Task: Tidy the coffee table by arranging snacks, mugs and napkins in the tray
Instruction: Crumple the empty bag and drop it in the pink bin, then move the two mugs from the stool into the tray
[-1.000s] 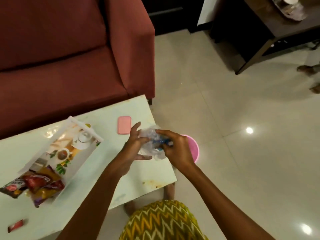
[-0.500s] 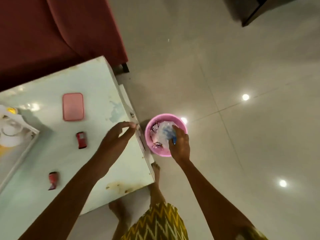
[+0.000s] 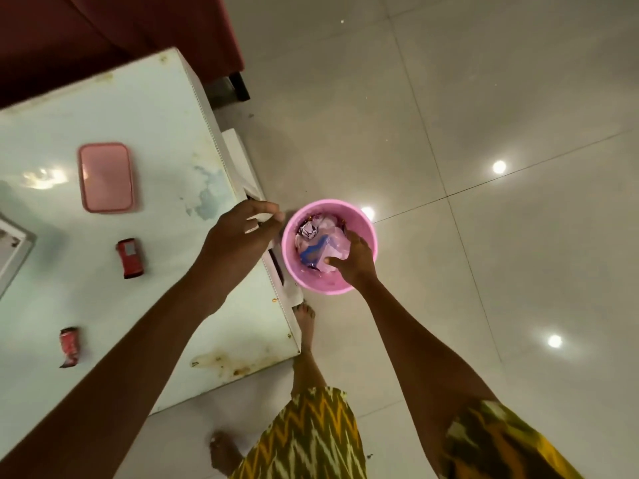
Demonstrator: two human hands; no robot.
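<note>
My right hand (image 3: 352,261) reaches into a pink bin (image 3: 294,271) on the floor beside the table and presses on a crumpled clear plastic wrapper with blue print (image 3: 316,248). Other wrappers lie in the bin. My left hand (image 3: 238,242) rests at the right edge of the white coffee table (image 3: 155,108), fingers curled, holding nothing. Two small red snack packets (image 3: 130,258) (image 3: 70,346) lie on the table. A corner of the white tray (image 3: 15,247) shows at the left edge.
A pink lid or flat box (image 3: 105,177) lies on the table. The red sofa (image 3: 114,25) stands behind the table. My bare feet (image 3: 306,323) are on the glossy tiled floor under the table's near corner.
The view swung down and right, so most of the tray left the frame. My right hand carried the plastic wrapper from above the table down into the pink bin. My left hand let go of it.
</note>
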